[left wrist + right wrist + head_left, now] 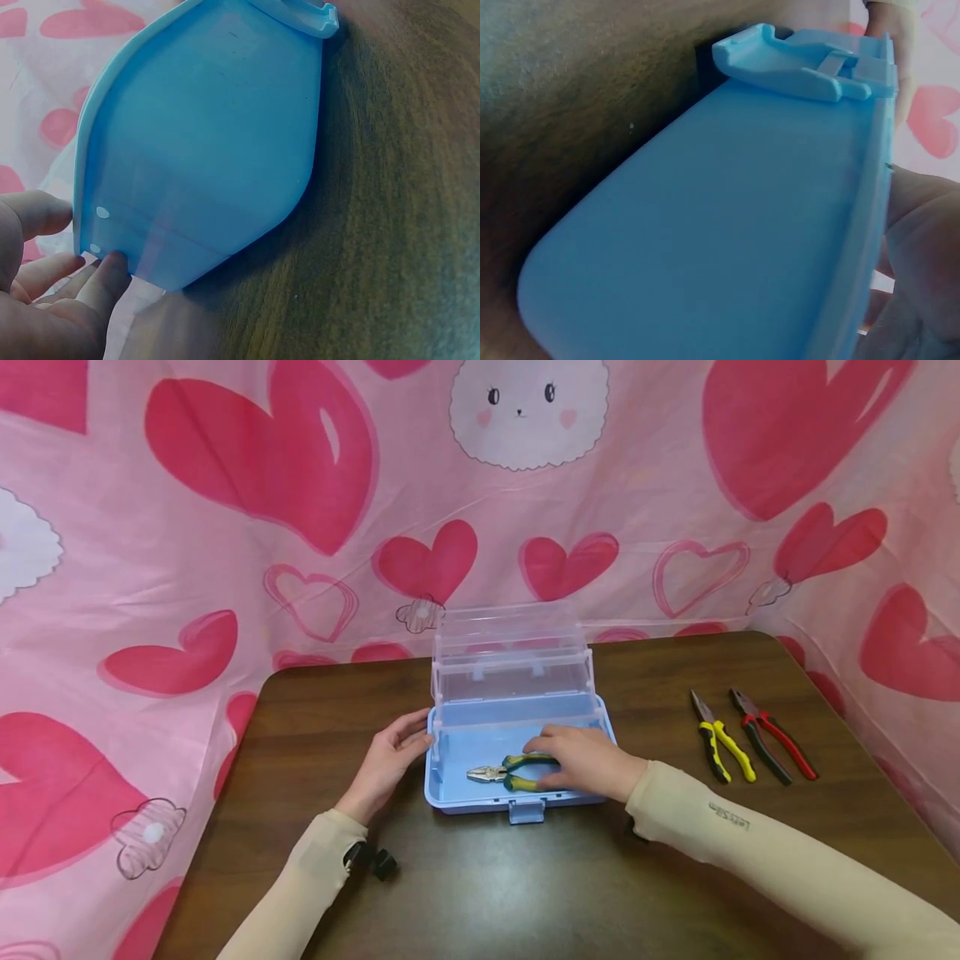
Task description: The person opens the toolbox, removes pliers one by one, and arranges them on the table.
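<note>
A light blue toolbox (480, 808) with a raised clear lid (510, 635) sits on the table. Inside it lies a pair of combination pliers (487, 773) with green and yellow handles, jaws towards the left. My right hand (588, 762) reaches over the box's front rim and holds these pliers by the handles; its fingertips are partly hidden. Against the box's left end rests my left hand (390, 760), its fingers fairly straight. The left wrist view shows its fingertips (112, 271) right at the blue end wall.
To the right of the box lie long-nose pliers (722, 750) with yellow and black handles and another pair of pliers (783, 745) with red and black handles. A latch (527, 812) hangs at the box's front. Behind the brown table (465, 893) hangs a pink heart-print cloth (420, 485).
</note>
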Demonstrator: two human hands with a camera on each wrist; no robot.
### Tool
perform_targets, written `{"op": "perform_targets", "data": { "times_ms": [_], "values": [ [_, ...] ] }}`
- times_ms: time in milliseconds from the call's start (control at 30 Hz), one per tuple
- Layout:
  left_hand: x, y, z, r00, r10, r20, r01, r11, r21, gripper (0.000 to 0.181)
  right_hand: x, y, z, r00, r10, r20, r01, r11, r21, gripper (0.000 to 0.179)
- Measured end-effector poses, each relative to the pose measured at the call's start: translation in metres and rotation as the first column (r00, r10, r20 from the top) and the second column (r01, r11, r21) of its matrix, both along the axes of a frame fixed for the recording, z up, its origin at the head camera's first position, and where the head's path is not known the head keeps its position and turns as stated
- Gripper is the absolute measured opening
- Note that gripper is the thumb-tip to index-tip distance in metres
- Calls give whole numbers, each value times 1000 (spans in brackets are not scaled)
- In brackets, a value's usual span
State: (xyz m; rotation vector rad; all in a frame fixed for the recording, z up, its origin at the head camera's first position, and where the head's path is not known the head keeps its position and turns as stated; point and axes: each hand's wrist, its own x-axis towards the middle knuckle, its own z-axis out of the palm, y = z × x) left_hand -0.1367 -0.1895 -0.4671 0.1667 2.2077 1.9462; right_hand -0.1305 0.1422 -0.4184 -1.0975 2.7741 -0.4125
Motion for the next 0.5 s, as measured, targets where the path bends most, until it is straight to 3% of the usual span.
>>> {"op": "perform_targets", "data": {
  "times_ms": [233,500],
  "values": [
    [-1,-1,0,1000,6,6,-6,1000,-15,54,-2,-13,-2,1000,3,13,-4,997,74,47],
    [-1,-2,0,1000,18,12,-18,1000,-26,54,-2,-22,-3,1000,7,-26,-3,988,157,47]
  ]
}}
